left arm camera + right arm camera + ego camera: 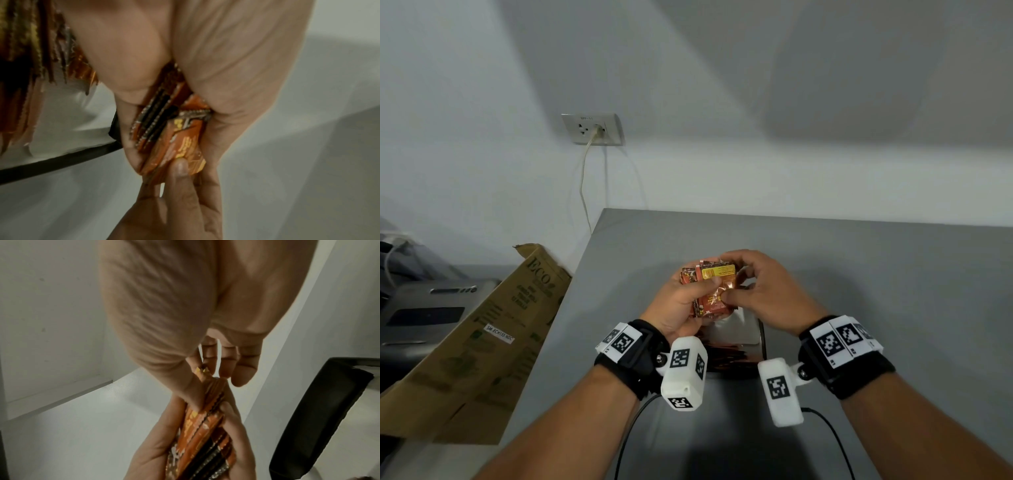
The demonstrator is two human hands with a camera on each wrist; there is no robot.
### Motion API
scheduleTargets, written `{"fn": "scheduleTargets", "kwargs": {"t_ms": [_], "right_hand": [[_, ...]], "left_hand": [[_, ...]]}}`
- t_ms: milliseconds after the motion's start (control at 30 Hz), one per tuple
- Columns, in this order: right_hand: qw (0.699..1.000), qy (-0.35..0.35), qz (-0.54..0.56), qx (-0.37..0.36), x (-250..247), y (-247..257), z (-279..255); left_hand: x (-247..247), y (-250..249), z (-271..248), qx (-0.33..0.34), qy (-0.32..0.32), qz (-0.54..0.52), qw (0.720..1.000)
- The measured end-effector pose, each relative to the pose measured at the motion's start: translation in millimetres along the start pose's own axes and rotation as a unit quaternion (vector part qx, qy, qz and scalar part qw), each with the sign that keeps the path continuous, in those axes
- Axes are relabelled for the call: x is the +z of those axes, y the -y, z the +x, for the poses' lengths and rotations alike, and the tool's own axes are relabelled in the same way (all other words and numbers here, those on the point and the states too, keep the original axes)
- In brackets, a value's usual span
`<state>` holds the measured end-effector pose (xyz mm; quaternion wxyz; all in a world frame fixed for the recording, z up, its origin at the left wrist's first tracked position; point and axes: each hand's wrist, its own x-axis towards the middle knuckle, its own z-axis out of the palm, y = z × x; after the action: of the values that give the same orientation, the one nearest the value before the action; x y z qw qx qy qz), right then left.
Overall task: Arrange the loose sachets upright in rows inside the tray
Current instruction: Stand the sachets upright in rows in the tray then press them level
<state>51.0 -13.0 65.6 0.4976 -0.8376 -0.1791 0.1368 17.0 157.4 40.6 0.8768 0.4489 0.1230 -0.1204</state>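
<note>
A stack of several orange-brown sachets (714, 286) is held in the air between both hands, just above the far end of the tray (761, 337). My left hand (685, 301) grips the stack from the left, thumb across its front. My right hand (751, 284) pinches the front sachet from the right with thumb and fingers. In the left wrist view the stack (164, 123) sits edge-on in the left palm, and the right hand's fingers (179, 183) come up from below. More sachets (726, 356) stand upright inside the black-rimmed tray, partly hidden by the wrist cameras.
The tray rests on a grey table (876, 274) against a white wall. A folded cardboard box (493, 335) leans at the table's left edge, with a grey appliance (424, 315) beyond it. A wall socket (594, 129) holds a plugged cord. Black cables (832, 442) trail near the front.
</note>
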Motion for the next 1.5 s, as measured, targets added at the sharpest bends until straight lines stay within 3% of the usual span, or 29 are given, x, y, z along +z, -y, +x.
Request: {"fn": "scheduleTargets", "kwargs": {"t_ms": [133,333,400,500,567,767,867,967,1100,1167,1267,1367,1433,1500], "right_hand": [[0.998,-0.058,0.019,-0.011,0.4,2.0,-1.2],[0.995,-0.013,0.099,0.024,1.4,7.9,-4.2],[0.996,-0.056,0.072,0.011,4.5,6.3,-2.6],[0.983,-0.178,0.031,-0.031,2.7,8.7,-2.8],[0.976,-0.207,0.053,-0.045,-1.6,10.1,-3.9],[0.990,-0.112,0.083,-0.030,0.6,3.9,-15.4],[0.987,-0.147,0.059,0.004,6.3,0.3,-14.8],[0.972,-0.157,0.166,0.051,13.9,-2.0,-10.1],[0.956,-0.090,0.256,0.109,16.0,5.0,-8.6],[0.964,-0.115,0.228,0.072,13.0,5.7,-7.1],[0.978,-0.195,0.067,-0.043,4.6,3.8,-7.8],[0.977,-0.135,-0.059,-0.156,9.3,-3.3,-14.3],[0.976,-0.107,-0.097,-0.165,14.6,-11.6,-17.6],[0.983,-0.102,-0.053,-0.147,12.4,-15.5,-19.1]], "left_hand": [[-2.1,2.5,-3.0,-0.007,0.010,-0.018,1.000],[-6.6,5.4,-7.7,-0.013,0.023,-0.060,0.998],[-7.0,6.4,-7.4,-0.016,0.023,-0.072,0.997],[-9.3,7.8,-6.8,-0.016,0.002,-0.085,0.996],[-10.9,8.0,-7.2,-0.019,-0.013,-0.084,0.996],[-11.8,7.1,-7.2,-0.005,-0.019,-0.063,0.998],[-11.5,8.8,-6.5,0.008,-0.017,-0.060,0.998],[-10.3,10.4,-5.9,0.019,-0.010,-0.052,0.998],[-8.8,13.1,-7.1,0.026,-0.001,-0.032,0.999],[-9.9,13.8,-6.4,0.018,-0.004,-0.028,0.999],[-12.7,10.0,-4.0,-0.026,-0.059,-0.061,0.996],[-12.6,3.7,-1.7,-0.035,-0.055,-0.050,0.997],[-12.2,-0.5,0.8,-0.016,-0.074,-0.008,0.997],[-12.9,-6.8,3.0,0.008,-0.101,0.031,0.994]]}}
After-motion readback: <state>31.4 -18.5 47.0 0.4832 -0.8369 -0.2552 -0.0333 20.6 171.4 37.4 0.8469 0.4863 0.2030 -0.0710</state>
